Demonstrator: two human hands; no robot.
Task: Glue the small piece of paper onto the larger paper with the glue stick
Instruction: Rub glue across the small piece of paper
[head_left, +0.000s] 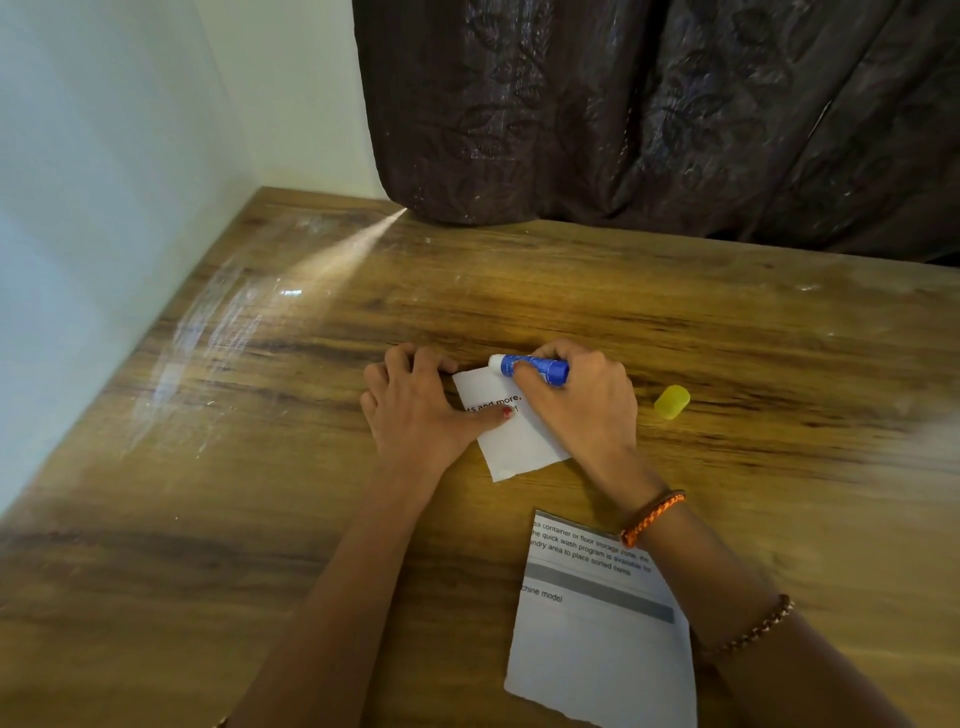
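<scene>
Hands: my left hand (415, 410) lies on the small piece of paper (511, 434), thumb stretched across the printed line to pin it, other fingers curled at its far corner. My right hand (582, 400) is wrapped round the glue stick (530, 368), its white tip at the paper's far edge, just beyond my left thumb.

Small piece of paper: between my two hands, flat on the desk (519, 291). Light, thin, floppy; I judge it would slide or wrinkle under the stick's drag unless pinned. Best held down by a flat finger near the stroke, lifted later by a dry corner.

Glue stick: blue barrel, rigid, light. Held mid-barrel; the grip looks secure.

Cap (671, 401): yellow, off the stick, lying to the right of my right hand. May roll.

Larger paper (597, 623): nearer me, partly under my right forearm, printed text and a grey band. Equally thin; torn near edge.

Desk: wood-grain, glossy, scuffed; probably slick under paper.

Room: pale wall beyond my left hand; dark patterned curtain (649, 104) hanging at the desk's far edge.
</scene>
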